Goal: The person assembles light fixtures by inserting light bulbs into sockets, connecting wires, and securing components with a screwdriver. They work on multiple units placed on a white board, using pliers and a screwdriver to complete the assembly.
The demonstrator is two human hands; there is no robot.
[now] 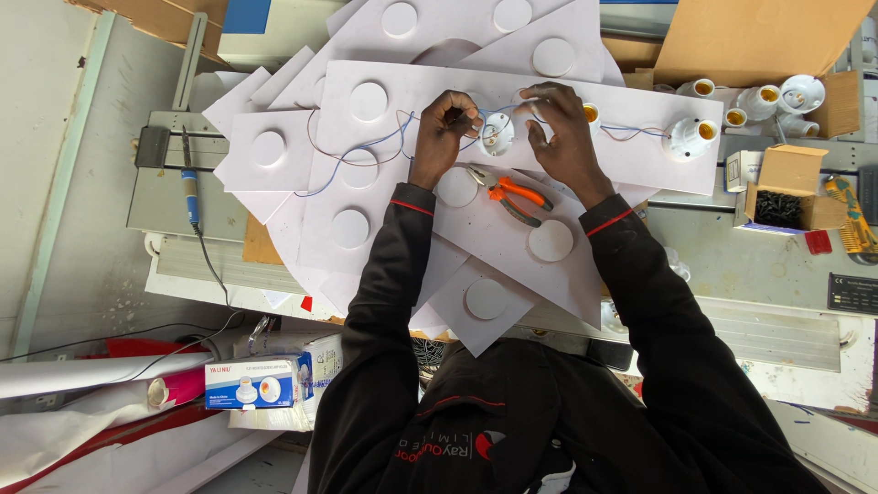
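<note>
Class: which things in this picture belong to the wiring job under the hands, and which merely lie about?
In use: left hand, right hand, lamp holder, blue wire, white board.
Lying about: orange pliers, soldering iron, box of screws, spare holders.

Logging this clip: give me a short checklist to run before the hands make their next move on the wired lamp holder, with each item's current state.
1. Left hand grips the wire: ok.
2. Right hand at the lamp holder: ok.
3. Pliers lie free on the board, just below the hands: ok.
4. Next wired holder sits on the board: ok.
5. Wire ends seated in the holder: cannot tell, fingers hide them.
6. Soldering iron clear of the hands: ok.
</note>
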